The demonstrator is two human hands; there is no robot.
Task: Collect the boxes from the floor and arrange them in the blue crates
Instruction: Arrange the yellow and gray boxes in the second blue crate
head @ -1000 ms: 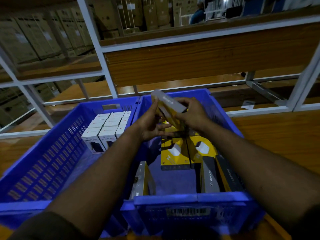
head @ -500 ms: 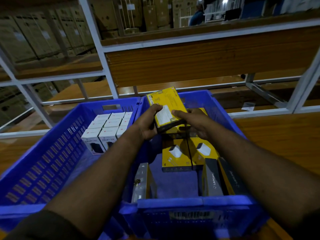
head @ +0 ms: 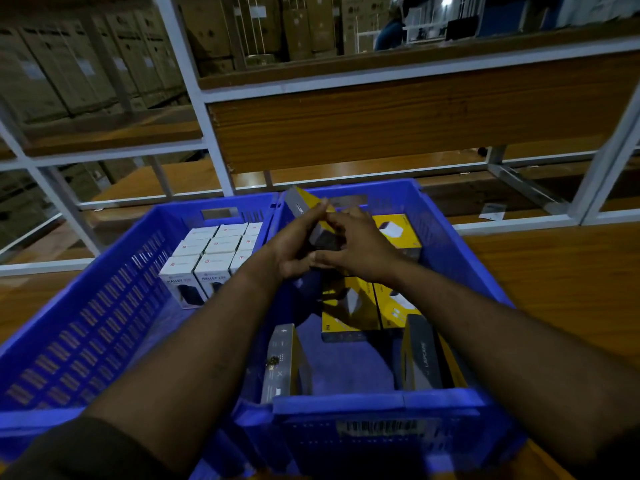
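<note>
Two blue crates stand side by side on a wooden shelf. The left crate (head: 86, 323) holds several white boxes (head: 211, 258) packed at its far end. In the right crate (head: 460, 258) lie yellow-and-grey boxes (head: 349, 306), some flat and some on edge. Both hands hold one yellow-and-grey box (head: 304, 206) tilted over the far part of the right crate. My left hand (head: 298, 244) grips its left side. My right hand (head: 356, 244) grips its right side and covers most of it.
A white metal rack frame (head: 194, 98) with wooden shelf boards rises right behind the crates. Stacked cardboard cartons (head: 69, 64) fill the background, and a person (head: 388, 29) stands far back. A grey box (head: 284, 362) stands on edge near the right crate's front wall.
The box in my hands has been turned from showing its yellow labelled face to showing its grey edge, and it has come lower toward the crate's far end.
</note>
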